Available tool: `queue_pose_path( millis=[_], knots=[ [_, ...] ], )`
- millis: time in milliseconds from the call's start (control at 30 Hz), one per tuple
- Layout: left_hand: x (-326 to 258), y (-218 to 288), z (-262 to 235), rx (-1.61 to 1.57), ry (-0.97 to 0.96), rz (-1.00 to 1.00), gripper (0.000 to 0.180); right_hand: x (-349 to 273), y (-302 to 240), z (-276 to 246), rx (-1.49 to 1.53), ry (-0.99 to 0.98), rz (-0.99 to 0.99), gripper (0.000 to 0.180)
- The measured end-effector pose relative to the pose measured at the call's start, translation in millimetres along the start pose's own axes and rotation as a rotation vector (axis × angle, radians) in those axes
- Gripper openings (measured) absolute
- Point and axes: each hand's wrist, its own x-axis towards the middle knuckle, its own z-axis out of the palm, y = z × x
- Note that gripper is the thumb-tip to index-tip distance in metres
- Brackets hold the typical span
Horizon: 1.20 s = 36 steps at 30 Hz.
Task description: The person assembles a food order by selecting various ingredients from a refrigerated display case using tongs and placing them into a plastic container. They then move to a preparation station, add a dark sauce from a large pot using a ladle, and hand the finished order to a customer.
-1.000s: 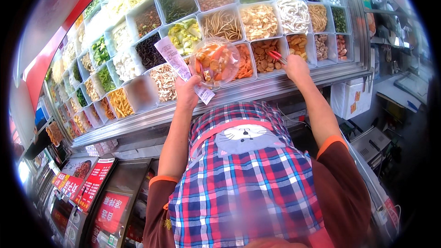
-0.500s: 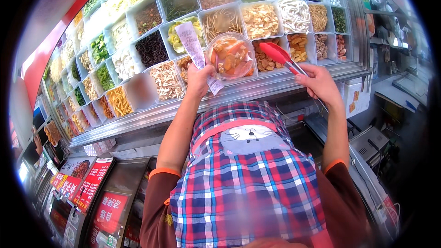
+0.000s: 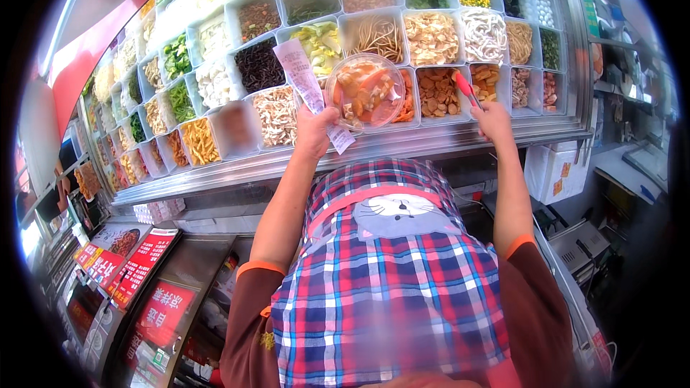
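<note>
My left hand (image 3: 315, 131) grips a clear round plastic bowl (image 3: 365, 92) holding orange and brown food pieces. A long printed paper slip (image 3: 300, 72) is pinched in the same hand, slanting up to the left of the bowl. My right hand (image 3: 494, 121) is closed around red-tipped tongs (image 3: 467, 90). Their tip reaches over the edge between a bin of brown slices (image 3: 437, 93) and a bin of orange-brown pieces (image 3: 485, 83). Whether the tongs grip any food cannot be made out. Orange shreds (image 3: 405, 106) show beside the bowl, which partly covers their bin.
Rows of white bins with vegetables, noodles and mushrooms (image 3: 275, 116) fill the counter ahead. A metal rail (image 3: 402, 145) edges it nearest me. Red menu boards (image 3: 144, 269) stand at lower left; a white box (image 3: 557, 171) sits below the counter at right.
My right hand has swung the tongs right and turned them, from over the brown slices to the edge of the neighbouring bin. The bowl and slip stay in my left hand; the view has shifted slightly.
</note>
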Motion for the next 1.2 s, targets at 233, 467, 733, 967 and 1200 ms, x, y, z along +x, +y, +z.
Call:
queue_pose_path(
  millis=[233,467,733,967,1200],
  knots=[
    [-6.1,34.9,-83.4,-0.066,0.032,-0.031,0.022,-143.0,-118.3,21.2,0.265,-0.281,-0.245,0.033],
    [-54.7,58.7,-110.3,-0.103,0.130,0.054,0.019,-194.9,-176.9,60.9,0.026,-0.251,-0.474,0.043],
    [-122.0,92.4,-209.4,-0.226,0.034,0.112,0.020,-288.5,-224.4,115.8,0.156,-0.184,-0.495,0.052],
    [-144.0,119.7,-278.5,-0.282,0.109,0.105,0.018,-325.8,-252.0,192.3,0.113,-0.254,-0.439,0.054],
    [-160.1,140.6,-322.2,-0.305,0.211,0.165,0.020,-334.6,-290.7,221.1,0.048,-0.315,-0.584,0.058]
  ],
)
